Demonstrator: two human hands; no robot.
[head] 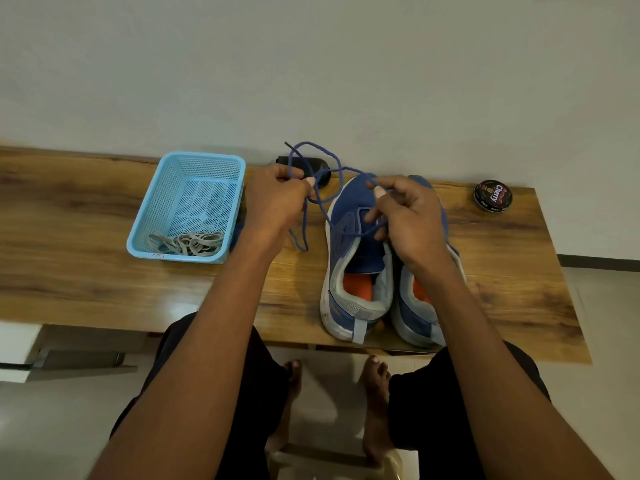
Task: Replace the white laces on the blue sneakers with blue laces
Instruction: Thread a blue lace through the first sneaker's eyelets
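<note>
Two blue sneakers stand side by side on the wooden table, heels toward me: the left sneaker (349, 271) and the right sneaker (420, 317), partly hidden under my right forearm. A blue lace (320, 157) loops above the left sneaker and runs into its upper eyelets. My left hand (277, 199) pinches one strand of this lace left of the shoe. Over the shoe's tongue, my right hand (408, 220) pinches another strand. The white laces (188, 243) lie in a light blue basket (166, 195).
A round shoe polish tin (493, 195) sits at the table's back right. A dark object (320, 164) lies against the wall behind the lace. The table's front edge (104, 323) runs close to my knees; my bare feet are below it.
</note>
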